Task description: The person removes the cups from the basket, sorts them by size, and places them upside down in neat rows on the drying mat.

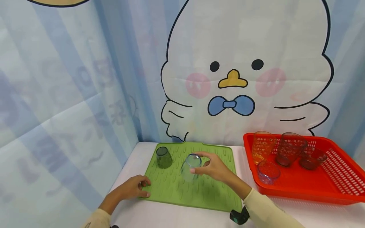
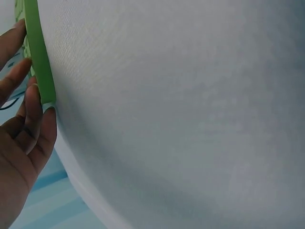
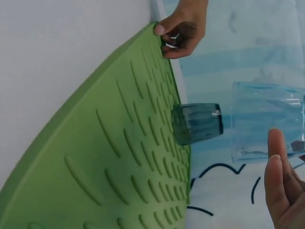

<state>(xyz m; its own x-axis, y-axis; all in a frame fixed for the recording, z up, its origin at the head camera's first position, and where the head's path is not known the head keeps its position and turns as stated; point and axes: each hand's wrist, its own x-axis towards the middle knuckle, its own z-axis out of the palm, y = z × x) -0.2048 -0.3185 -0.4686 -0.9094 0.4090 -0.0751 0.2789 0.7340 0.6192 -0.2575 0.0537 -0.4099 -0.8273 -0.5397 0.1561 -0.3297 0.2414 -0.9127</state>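
Observation:
My right hand (image 1: 212,166) grips a clear, bluish drinking glass (image 1: 190,169) between thumb and fingers. It is held tilted above the middle of a green ridged drying mat (image 1: 176,193). In the right wrist view, a gap shows between that glass (image 3: 257,121) and the mat (image 3: 119,143), with its thin rim facing the mat. A smaller dark green glass (image 1: 164,158) stands at the mat's back left. My left hand (image 1: 132,188) rests at the mat's front left corner, fingers loosely bent. In the left wrist view, its fingertips touch the mat's edge (image 2: 40,62).
A red plastic basket (image 1: 302,190) stands right of the mat. In it are an amber glass (image 1: 263,147), a brownish glass (image 1: 289,148), a low reddish cup (image 1: 312,158) and a pinkish-purple glass (image 1: 268,173). A curtain (image 1: 228,126) hangs behind the white table (image 1: 159,215).

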